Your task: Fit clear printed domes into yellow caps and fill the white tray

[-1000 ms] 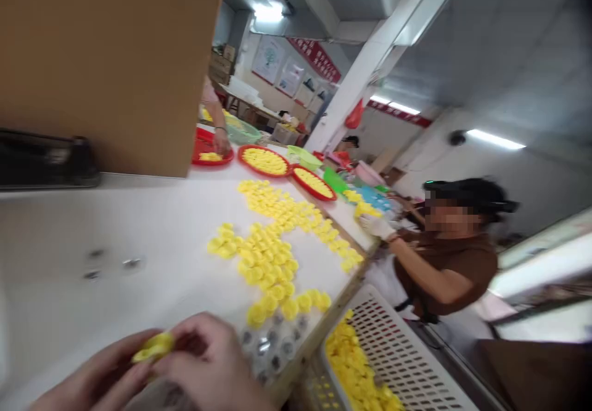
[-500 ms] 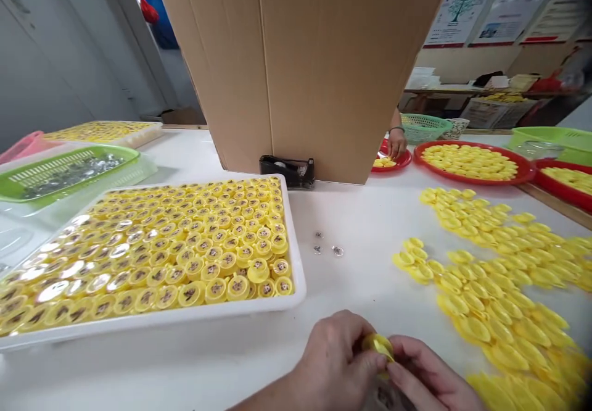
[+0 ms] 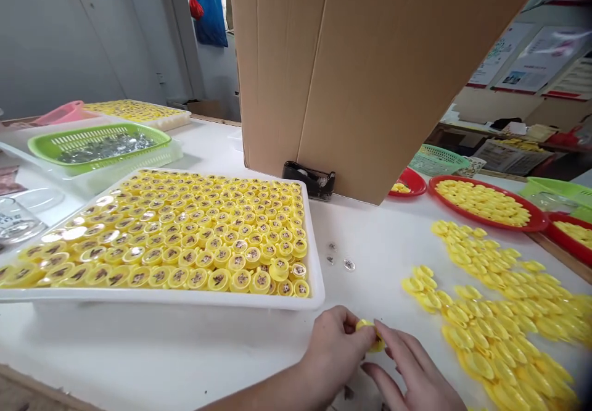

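My left hand [image 3: 335,349] pinches a small round yellow plastic piece [image 3: 365,324] between thumb and fingers, just above the white table near its front. On the right side of the piece, my right hand [image 3: 419,374] reaches in with its forefinger touching or very near it; the thumb is spread away below. Beyond the hands lie a few small clear printed discs [image 3: 349,265]. Loose yellow pieces [image 3: 490,337] spread over the table to the right. To the left stands a white tray [image 3: 316,297] packed with yellow pieces bearing printed pictures.
A tall cardboard box [image 3: 361,78] stands behind, with a black tape dispenser [image 3: 309,180] at its foot. Red plates [image 3: 539,220] of yellow pieces sit at the back right. A green basket [image 3: 41,145] with clear, shiny pieces is at the back left.
The view has swung left and tilted. My right hand's thumb has come away from the yellow piece, while my left hand keeps its pinch. The co-worker's hand is out of sight.
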`<state>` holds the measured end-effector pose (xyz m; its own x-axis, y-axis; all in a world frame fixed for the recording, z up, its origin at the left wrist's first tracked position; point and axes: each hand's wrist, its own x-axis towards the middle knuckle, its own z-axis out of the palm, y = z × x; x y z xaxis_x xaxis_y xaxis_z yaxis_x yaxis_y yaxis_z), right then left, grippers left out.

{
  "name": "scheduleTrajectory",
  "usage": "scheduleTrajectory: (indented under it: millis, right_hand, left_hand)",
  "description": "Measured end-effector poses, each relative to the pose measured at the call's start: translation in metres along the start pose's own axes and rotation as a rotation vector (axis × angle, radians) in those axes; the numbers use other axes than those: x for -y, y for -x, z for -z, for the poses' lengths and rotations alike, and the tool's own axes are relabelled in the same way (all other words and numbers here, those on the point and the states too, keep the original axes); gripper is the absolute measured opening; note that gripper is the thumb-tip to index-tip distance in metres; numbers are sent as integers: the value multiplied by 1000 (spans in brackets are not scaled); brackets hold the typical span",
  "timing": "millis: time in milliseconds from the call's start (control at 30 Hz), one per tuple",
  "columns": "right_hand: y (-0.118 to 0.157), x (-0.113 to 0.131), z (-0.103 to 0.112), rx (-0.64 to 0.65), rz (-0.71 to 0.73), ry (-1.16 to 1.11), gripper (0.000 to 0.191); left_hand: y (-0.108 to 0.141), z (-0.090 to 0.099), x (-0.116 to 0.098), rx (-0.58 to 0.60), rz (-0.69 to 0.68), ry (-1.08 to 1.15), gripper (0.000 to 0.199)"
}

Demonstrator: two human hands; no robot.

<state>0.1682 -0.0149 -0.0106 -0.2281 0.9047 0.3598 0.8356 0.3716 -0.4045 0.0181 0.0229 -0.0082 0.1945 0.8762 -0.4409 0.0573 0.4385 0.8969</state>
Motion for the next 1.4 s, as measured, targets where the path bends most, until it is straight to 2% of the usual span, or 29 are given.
scheduleTrajectory:
  millis: [67,167,233,333,367,433,533,600,667,800,1000,1100,1267,1333,1400]
  right_hand:
    - [-13,8,4,21,70,66,26]
    - [-33,18,12,55,64,67,29]
    - [-45,23,21,137,57,51,29]
    - [-64,28,37,279,53,49,13]
    - [-71,29,42,273,38,56,9]
    - [-86,34,47,183,0,67,6]
    - [-109,50,37,99,14,21,15]
    - [-121,65,19,157,66,-36,24]
    - [-129,79,-1,231,106,-42,31]
    - [-138,93,-26,276,198,78,28]
    - [-147,91,-30,280,272,117,21]
    - [-149,89,-34,266,240,85,19]
    - [-141,92,-33,172,193,72,34]
    - [-136,82,-25,136,151,62,36]
    - [-127,59,-10,123,22,152,25]
  left_hand:
    - [2,2,-5,0,-6,53,21]
    - [4,3,-9,-30,-34,115,19]
    - [4,3,-10,-38,-50,202,22]
    - [4,1,-9,6,-62,397,34]
    - [5,-1,-9,32,-58,471,39]
    - [7,-5,-7,93,-15,588,51]
    - [9,-12,-3,179,116,561,54]
    - [9,-15,-1,226,172,462,46]
    - [8,-16,0,246,166,407,40]
    - [5,-16,-1,244,112,430,31]
    - [3,-20,7,286,80,423,12]
    - [4,-18,7,288,69,423,9]
    - [12,-10,-3,282,44,323,9]
    - [13,-8,-3,284,72,280,6]
    - [11,-8,-1,294,130,265,6]
